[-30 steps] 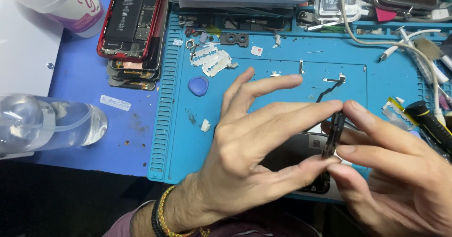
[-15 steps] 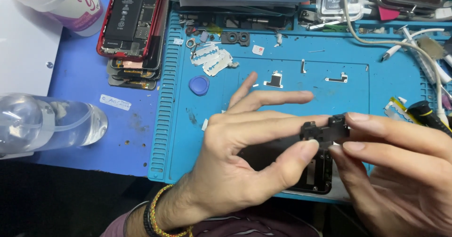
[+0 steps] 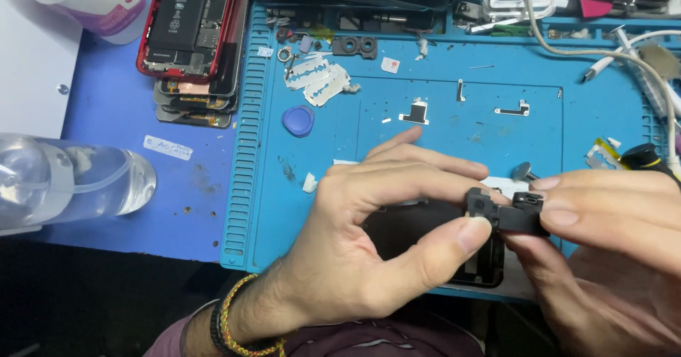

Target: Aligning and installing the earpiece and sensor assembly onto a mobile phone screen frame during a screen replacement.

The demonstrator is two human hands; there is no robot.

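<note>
A phone repair workbench. A blue repair mat (image 3: 248, 187) holds tiny metal parts, razor blades (image 3: 319, 80) and cables (image 3: 624, 59). Opened phones (image 3: 188, 23) lie stacked beside it.

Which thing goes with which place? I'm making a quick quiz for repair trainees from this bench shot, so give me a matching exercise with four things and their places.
Things:
1. small black part
2. clear bottle
3. opened red phone
4. round blue pick

Places:
A. lying on its side at the left edge
B. flat on the blue mat, near its left rim
C. pinched between the left hand and the right hand
D. on top of a stack at the upper left

Pairs: 1-C, 2-A, 3-D, 4-B
</note>
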